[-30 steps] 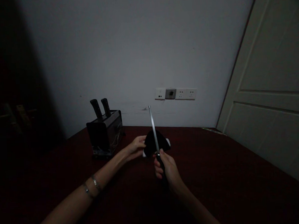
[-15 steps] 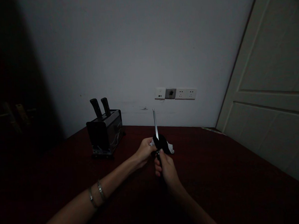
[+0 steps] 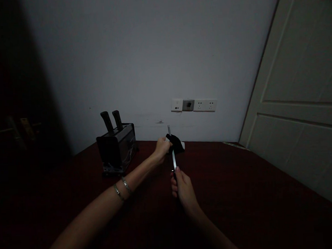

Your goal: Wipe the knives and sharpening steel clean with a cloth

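Note:
My right hand [image 3: 185,190] is wrapped round the dark handle of a sharpening steel [image 3: 174,160], a slim shiny rod with a small guard, which points away from me and slightly up. My left hand [image 3: 162,147] pinches a black cloth [image 3: 176,144] with white parts. The cloth is folded about the upper half of the rod, and the rod's tip sticks out beyond it. Bare metal shows between the cloth and my right hand. Some of the left fingers are hidden behind the cloth.
A dark knife block [image 3: 116,149] with two black-handled knives [image 3: 117,120] stands on the left of the dark red table [image 3: 241,183]. Sockets and a switch [image 3: 194,105] sit on the wall behind. A pale panelled door [image 3: 301,106] is at the right.
My left hand has moved away from me along the rod with the cloth, from near the guard to near the tip. My right hand has stayed almost in place.

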Demonstrator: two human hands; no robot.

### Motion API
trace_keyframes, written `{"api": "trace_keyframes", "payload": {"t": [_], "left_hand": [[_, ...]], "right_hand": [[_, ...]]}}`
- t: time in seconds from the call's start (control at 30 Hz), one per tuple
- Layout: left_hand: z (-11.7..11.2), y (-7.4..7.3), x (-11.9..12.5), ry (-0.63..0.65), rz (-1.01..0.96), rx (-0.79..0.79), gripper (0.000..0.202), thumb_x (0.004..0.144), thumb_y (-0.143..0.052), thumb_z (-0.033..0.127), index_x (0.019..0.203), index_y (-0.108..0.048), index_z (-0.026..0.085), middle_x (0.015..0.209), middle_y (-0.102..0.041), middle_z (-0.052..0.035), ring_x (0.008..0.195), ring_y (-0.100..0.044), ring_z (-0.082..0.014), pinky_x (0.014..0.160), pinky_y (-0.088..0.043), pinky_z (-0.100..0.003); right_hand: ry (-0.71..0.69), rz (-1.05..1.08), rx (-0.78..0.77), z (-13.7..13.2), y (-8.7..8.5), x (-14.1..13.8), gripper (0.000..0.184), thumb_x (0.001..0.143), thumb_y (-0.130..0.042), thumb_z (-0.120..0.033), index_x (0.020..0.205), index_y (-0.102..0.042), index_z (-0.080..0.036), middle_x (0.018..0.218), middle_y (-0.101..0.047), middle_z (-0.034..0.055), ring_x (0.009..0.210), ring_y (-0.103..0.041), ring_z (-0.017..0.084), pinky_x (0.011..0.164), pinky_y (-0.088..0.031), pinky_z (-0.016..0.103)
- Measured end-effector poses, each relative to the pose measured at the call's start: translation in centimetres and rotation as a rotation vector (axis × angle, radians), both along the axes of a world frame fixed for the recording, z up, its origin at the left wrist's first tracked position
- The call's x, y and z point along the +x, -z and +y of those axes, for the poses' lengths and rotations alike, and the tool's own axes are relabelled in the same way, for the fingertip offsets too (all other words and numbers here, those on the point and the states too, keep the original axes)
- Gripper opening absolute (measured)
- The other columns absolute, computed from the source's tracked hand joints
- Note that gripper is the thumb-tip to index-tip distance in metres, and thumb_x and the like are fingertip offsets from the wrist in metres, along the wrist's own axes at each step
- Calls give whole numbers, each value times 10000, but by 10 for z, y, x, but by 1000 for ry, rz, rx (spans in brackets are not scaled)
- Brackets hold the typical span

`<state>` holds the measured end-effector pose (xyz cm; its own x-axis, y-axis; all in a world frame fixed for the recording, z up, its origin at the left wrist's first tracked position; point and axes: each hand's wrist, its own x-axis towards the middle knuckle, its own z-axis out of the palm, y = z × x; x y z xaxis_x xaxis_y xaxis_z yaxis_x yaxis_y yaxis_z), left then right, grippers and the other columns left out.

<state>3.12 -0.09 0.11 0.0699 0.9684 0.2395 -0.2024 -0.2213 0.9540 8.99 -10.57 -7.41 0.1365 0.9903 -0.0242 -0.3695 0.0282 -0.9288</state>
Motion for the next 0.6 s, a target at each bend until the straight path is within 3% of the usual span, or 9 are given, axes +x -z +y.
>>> {"api": "trace_keyframes", "payload": {"t": [0.2, 0.4, 0.5, 0.6], "left_hand": [[42, -25, -9, -135, -157, 7, 151, 529, -485, -3, 444, -475, 121, 402, -422, 38, 370, -349, -52, 388, -198, -176], [70, -53, -41, -257, -467, -29, 110, 601, -486, 24, 620, -524, 126, 567, -521, 15, 491, -489, -71, 486, -389, -175], [73, -46, -60, -292, -566, -111, 114, 633, -476, 31, 678, -524, 125, 620, -542, -4, 530, -529, -84, 523, -444, -188], [68, -20, -72, -294, -587, -223, 124, 651, -460, 14, 681, -513, 122, 596, -537, -12, 503, -532, -93, 497, -454, -194]], "right_hand": [[-44, -31, -13, -4, 1, -5, 487, 654, -514, -652, 696, -480, -168, 469, -336, -103, 330, -253, 16, 295, -191, 139], [-41, -141, 54, 1, 6, 1, 435, 689, -518, -605, 721, -484, -173, 518, -410, -79, 344, -317, 31, 280, -250, 146], [11, -185, 122, 4, 8, 5, 406, 704, -529, -576, 728, -473, -175, 564, -465, -59, 379, -368, 43, 302, -304, 152], [59, -203, 167, 7, 8, 9, 374, 715, -544, -543, 730, -453, -181, 573, -510, -45, 408, -402, 55, 334, -330, 158]]}}
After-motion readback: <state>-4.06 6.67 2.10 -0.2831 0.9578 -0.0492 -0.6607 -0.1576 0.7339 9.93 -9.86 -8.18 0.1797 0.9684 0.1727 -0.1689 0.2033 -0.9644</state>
